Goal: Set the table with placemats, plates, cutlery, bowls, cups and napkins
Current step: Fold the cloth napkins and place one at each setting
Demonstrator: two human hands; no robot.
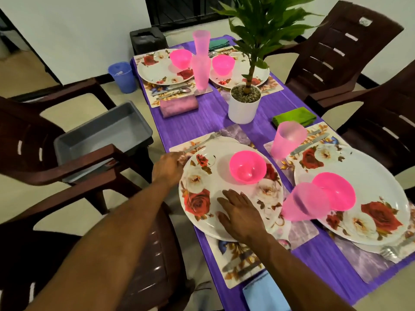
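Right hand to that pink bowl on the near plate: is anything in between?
Nothing visible. The right hand lies flat on the near plate, and the pink bowl stands farther back on the same plate, with only bare plate surface between them. The pink cup is off to the right, outside that path.

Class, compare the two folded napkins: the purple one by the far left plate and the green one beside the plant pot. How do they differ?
The purple napkin is a dull mauve; the green napkin is bright lime. The purple napkin lies on its placemat, below the cutlery; the green napkin lies on the purple tablecloth, beyond its own setting's mat. Both are folded cloth napkins and no hand touches either.
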